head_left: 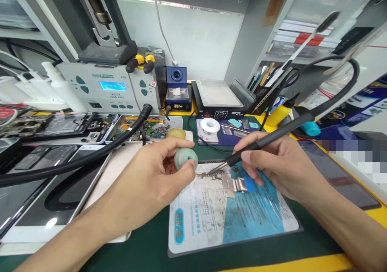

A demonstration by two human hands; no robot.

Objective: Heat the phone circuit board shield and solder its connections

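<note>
My left hand (157, 171) holds a small round pale-green container (185, 158) between thumb and fingers, its open face turned toward me. My right hand (272, 163) grips a black soldering iron (266, 140) like a pen; its metal tip (216, 169) points left and down, just right of the container. Under the tip lies a small circuit board with metal shields (229, 182), resting on a blue-and-white printed mat (229, 219).
A soldering station (177, 88) reading 355 stands at the back, beside a hot-air unit (102, 88) and a heating plate (219, 96). A solder spool (209, 125), trays of phone parts (142, 127), a black hose (75, 163) and phones lie around the green mat.
</note>
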